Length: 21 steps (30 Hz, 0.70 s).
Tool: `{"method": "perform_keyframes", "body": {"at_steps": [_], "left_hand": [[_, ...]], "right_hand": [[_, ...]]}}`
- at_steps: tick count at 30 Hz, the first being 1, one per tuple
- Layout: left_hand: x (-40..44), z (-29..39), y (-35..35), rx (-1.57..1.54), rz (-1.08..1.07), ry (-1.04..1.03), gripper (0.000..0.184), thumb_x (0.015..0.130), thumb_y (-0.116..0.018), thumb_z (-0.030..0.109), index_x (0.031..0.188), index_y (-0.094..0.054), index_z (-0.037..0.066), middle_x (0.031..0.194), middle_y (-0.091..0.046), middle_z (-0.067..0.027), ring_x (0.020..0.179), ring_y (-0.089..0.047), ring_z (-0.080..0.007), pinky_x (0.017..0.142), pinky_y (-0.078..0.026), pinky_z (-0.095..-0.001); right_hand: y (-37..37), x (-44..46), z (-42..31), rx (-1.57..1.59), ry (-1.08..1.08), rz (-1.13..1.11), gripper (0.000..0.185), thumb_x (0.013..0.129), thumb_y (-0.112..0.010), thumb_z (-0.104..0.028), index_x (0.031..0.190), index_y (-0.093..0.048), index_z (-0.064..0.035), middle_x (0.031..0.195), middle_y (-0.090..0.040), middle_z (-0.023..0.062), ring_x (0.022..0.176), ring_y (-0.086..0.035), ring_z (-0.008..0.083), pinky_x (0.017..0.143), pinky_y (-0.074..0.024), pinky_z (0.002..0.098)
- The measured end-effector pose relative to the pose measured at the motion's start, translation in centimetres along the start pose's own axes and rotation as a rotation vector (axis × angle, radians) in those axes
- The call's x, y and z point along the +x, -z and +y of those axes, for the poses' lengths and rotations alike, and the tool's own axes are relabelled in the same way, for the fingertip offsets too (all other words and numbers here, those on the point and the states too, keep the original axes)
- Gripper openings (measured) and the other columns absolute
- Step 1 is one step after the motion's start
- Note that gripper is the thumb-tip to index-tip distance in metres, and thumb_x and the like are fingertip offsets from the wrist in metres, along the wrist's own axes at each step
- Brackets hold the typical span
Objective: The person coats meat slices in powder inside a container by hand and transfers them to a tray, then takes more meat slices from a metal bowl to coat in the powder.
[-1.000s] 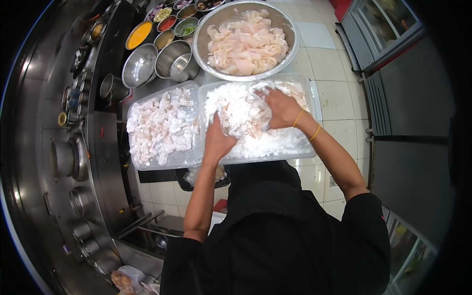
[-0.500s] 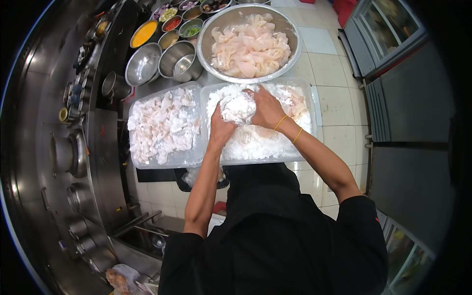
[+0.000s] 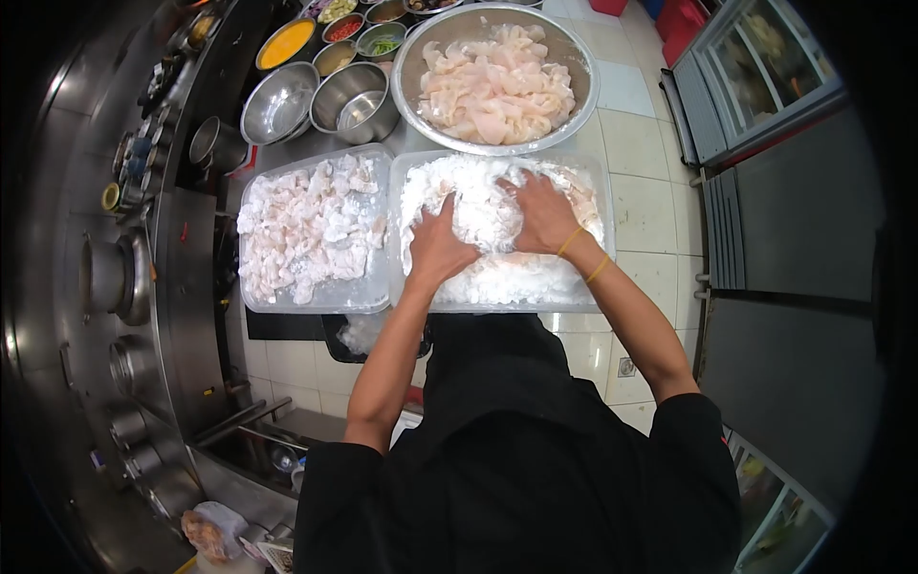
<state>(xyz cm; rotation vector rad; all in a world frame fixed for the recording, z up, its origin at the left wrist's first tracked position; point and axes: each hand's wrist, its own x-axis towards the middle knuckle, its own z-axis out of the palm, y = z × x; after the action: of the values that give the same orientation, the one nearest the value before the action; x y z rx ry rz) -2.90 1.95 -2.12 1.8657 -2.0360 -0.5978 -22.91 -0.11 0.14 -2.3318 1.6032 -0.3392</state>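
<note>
My left hand (image 3: 439, 247) and my right hand (image 3: 543, 215) are in the right plastic tray (image 3: 606, 251), one on each side of a mound of flour-covered pale meat pieces (image 3: 485, 212). Both hands press against the mound with spread fingers; some fingertips are buried in white flour (image 3: 512, 282). Yellow bands (image 3: 571, 241) circle my right wrist. Left of this tray stands another plastic tray (image 3: 368, 298) holding floured pieces (image 3: 304, 225). Beyond them, a large steel bowl (image 3: 400, 81) holds uncoated pale meat slices (image 3: 497, 84).
Two steel bowls, one shallower (image 3: 277, 103) and one deeper (image 3: 355, 103), stand behind the left tray. Farther back are a bowl of orange liquid (image 3: 287, 43) and several small bowls of chopped ingredients. A stove counter (image 3: 191, 287) runs along the left; fridges (image 3: 794, 210) line the right.
The floured lump cupped between my hands has gone down and spread out in the tray. My hands have moved slightly apart, with fingers spread wider. The view has shifted a little.
</note>
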Motion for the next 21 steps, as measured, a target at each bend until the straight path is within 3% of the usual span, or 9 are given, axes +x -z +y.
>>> {"method": "perform_keyframes", "body": {"at_steps": [1,4,5,8,9,12,15,18,21], "left_hand": [[0.3,0.6,0.2,-0.030,-0.003,0.030,0.085,0.059,-0.072,0.018,0.137,-0.042,0.002,0.120,-0.051,-0.0366,0.116,-0.050,-0.0473,0.098,-0.044,-0.0450],[2.1,-2.4,-0.5,-0.280,-0.003,0.049,0.083,0.060,-0.072,0.015,0.136,-0.043,0.000,0.122,-0.052,-0.0346,0.116,-0.051,-0.0446,0.098,-0.044,-0.0434],[2.0,-3.0,-0.1,-0.366,-0.014,0.042,0.081,0.061,-0.071,0.012,0.136,-0.043,-0.003,0.125,-0.051,-0.0333,0.116,-0.052,-0.0424,0.097,-0.045,-0.0422],[0.5,-2.8,2.2,-0.374,-0.027,0.017,0.086,0.059,-0.072,0.013,0.137,-0.040,-0.006,0.127,-0.050,-0.0345,0.119,-0.050,-0.0447,0.100,-0.044,-0.0421],[0.0,-2.4,2.6,-0.282,-0.067,0.012,0.089,0.059,-0.072,0.013,0.139,-0.037,-0.004,0.129,-0.048,-0.0354,0.121,-0.048,-0.0455,0.100,-0.043,-0.0421],[-0.5,-0.1,3.0,-0.021,-0.198,0.040,0.098,0.058,-0.074,0.015,0.145,-0.031,0.000,0.133,-0.042,-0.0380,0.125,-0.044,-0.0479,0.103,-0.041,-0.0423],[0.9,1.1,1.8,0.100,-0.278,0.084,0.108,0.056,-0.078,0.018,0.149,-0.024,0.007,0.138,-0.031,-0.0419,0.127,-0.040,-0.0496,0.103,-0.041,-0.0439],[1.9,-0.5,-0.6,-0.104,-0.051,0.026,0.100,0.055,-0.080,0.019,0.143,-0.033,0.005,0.132,-0.043,-0.0375,0.124,-0.046,-0.0462,0.100,-0.043,-0.0449],[2.7,-1.4,-1.1,-0.457,-0.042,0.000,0.074,0.063,-0.079,0.009,0.130,-0.048,0.002,0.122,-0.059,-0.0193,0.112,-0.059,-0.0300,0.095,-0.048,-0.0378]], "right_hand": [[0.0,0.6,-0.1,0.010,-0.049,-0.108,0.074,0.056,-0.077,-0.016,0.128,-0.056,-0.0155,0.135,-0.043,0.0257,0.118,-0.050,0.0393,0.098,-0.0452,0.0440],[-0.2,1.2,1.8,0.080,-0.069,-0.057,0.070,0.057,-0.073,-0.013,0.126,-0.057,-0.0148,0.130,-0.048,0.0261,0.116,-0.052,0.0391,0.097,-0.0458,0.0430],[-1.2,1.0,3.2,0.017,-0.004,0.053,0.067,0.058,-0.070,-0.010,0.124,-0.057,-0.0108,0.123,-0.054,0.0256,0.111,-0.055,0.0394,0.096,-0.0464,0.0424],[3.1,0.8,3.0,0.114,-0.160,-0.093,0.063,0.059,-0.067,-0.009,0.121,-0.059,-0.0065,0.120,-0.056,0.0278,0.111,-0.055,0.0406,0.099,-0.0450,0.0421],[3.9,0.9,2.6,0.083,-0.188,-0.193,0.071,0.059,-0.071,-0.013,0.127,-0.053,-0.0059,0.125,-0.052,0.0270,0.117,-0.051,0.0419,0.098,-0.0452,0.0461],[1.4,-0.3,1.7,-0.050,0.033,-0.060,0.087,0.058,-0.075,-0.019,0.138,-0.043,-0.0155,0.132,-0.045,0.0231,0.118,-0.047,0.0453,0.087,-0.0487,0.0542],[0.1,0.3,-0.9,-0.143,0.055,-0.108,0.097,0.054,-0.080,-0.016,0.141,-0.038,-0.0207,0.129,-0.046,0.0179,0.114,-0.047,0.0429,0.084,-0.0492,0.0565],[-0.1,1.8,-2.0,-0.039,-0.027,-0.156,0.089,0.056,-0.077,-0.011,0.137,-0.043,-0.0205,0.128,-0.046,0.0180,0.111,-0.049,0.0407,0.084,-0.0504,0.0518],[-0.9,2.1,-1.8,0.057,-0.043,-0.100,0.084,0.057,-0.075,-0.010,0.135,-0.046,-0.0189,0.127,-0.047,0.0202,0.109,-0.052,0.0408,0.085,-0.0500,0.0491]]}}
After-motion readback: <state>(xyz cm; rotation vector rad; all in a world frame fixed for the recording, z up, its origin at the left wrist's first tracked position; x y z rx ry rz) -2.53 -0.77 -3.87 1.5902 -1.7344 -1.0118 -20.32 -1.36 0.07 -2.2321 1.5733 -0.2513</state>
